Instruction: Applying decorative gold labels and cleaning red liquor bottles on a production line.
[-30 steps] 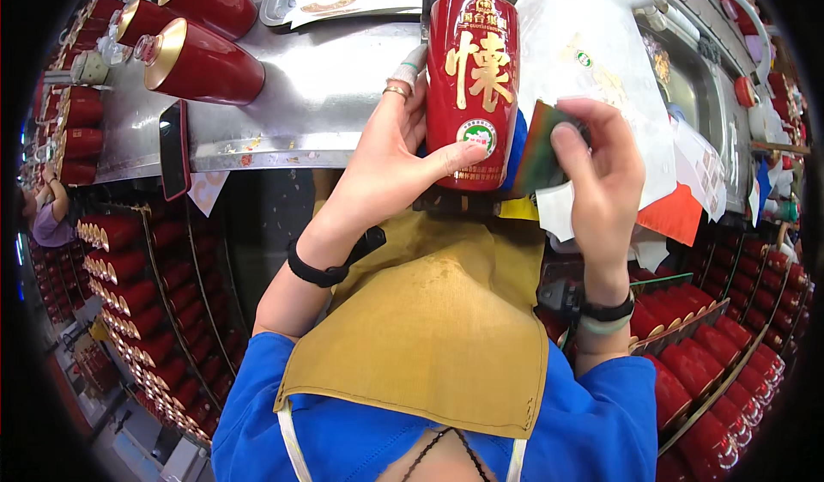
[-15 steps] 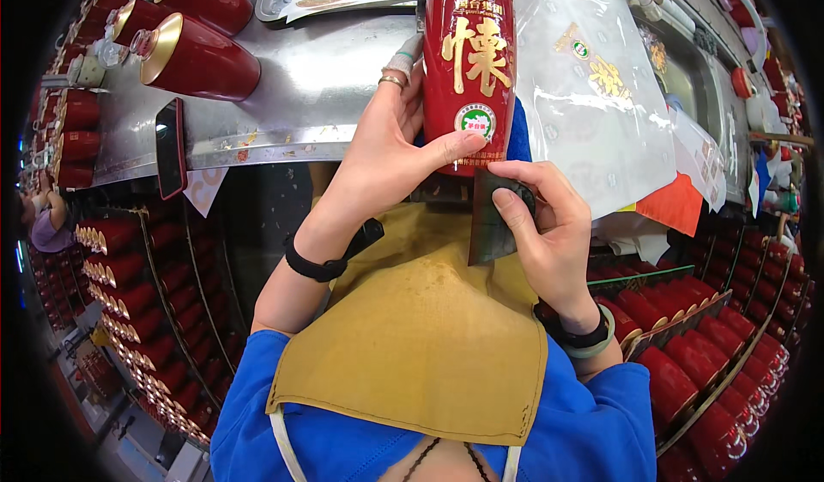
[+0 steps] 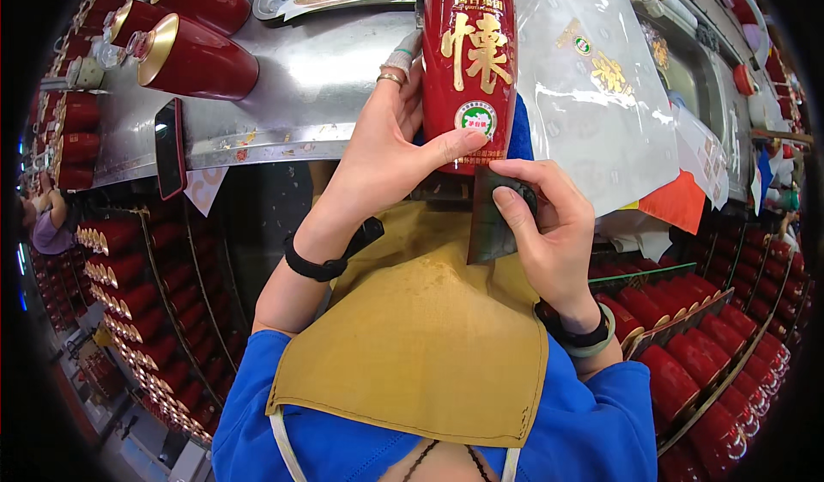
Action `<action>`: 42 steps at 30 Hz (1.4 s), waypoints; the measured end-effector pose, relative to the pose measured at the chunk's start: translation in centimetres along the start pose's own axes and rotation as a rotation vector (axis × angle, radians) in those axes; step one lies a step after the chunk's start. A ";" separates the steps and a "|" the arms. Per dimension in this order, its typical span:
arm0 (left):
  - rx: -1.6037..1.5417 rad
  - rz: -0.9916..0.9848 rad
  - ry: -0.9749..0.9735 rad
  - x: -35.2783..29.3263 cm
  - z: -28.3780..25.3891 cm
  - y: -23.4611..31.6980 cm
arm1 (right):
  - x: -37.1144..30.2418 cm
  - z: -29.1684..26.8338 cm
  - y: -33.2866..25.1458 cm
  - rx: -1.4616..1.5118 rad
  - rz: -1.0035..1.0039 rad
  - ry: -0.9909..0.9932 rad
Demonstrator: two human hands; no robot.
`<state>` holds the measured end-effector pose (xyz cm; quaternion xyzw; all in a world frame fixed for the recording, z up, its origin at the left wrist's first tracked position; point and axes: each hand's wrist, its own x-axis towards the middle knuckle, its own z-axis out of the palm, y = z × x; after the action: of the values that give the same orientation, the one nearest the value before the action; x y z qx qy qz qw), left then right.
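A glossy red bottle (image 3: 469,61) with gold lettering and a round green-and-white emblem lies in front of me, its base toward me. My left hand (image 3: 390,143) holds it from the left, thumb pressed on the front near the emblem, fingers along the side and partly hidden. A whitish wrap covers one fingertip. Just below the bottle's base, my right hand (image 3: 549,229) pinches a thin dark scraper-like plate (image 3: 489,224) between thumb and fingers. Its upper edge meets the bottle's lower edge; whether it presses there I cannot tell.
Several red bottles (image 3: 197,57) with gold necks lie on the metal table (image 3: 296,87) at left, near a phone (image 3: 170,147) on the edge. Clear sheets with gold decals (image 3: 592,113) spread at right. Racks of red bottles (image 3: 704,345) flank me on both sides.
Almost nothing differs. My hands, the bottle and the dark plate stay in nearly the same place, with only a slight shift in the view.
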<state>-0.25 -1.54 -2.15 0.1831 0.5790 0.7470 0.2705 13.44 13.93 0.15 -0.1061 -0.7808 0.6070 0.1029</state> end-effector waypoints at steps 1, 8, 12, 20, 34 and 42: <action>0.004 -0.001 0.000 0.0 0.0 0.1 | 0.0 0.0 0.0 0.001 0.003 0.003; -0.005 0.003 -0.003 0.0 0.1 0.1 | -0.2 0.0 0.6 -0.032 -0.003 0.013; -0.005 0.008 -0.001 0.0 0.1 0.1 | -0.4 0.2 0.6 -0.030 0.011 0.021; -0.021 0.026 0.018 -0.3 0.6 0.1 | 4.4 -3.2 -1.5 -0.094 -0.291 0.030; -0.046 -0.044 0.097 -0.3 1.2 0.3 | 15.8 -2.4 -4.1 -0.458 -0.662 -0.357; 0.027 -0.040 0.101 -0.2 1.4 0.3 | 15.9 -2.5 -3.2 -0.532 -0.673 -0.277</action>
<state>0.69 -0.64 -1.46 0.1370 0.6056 0.7418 0.2534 -1.14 20.10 4.39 0.2133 -0.9071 0.3263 0.1585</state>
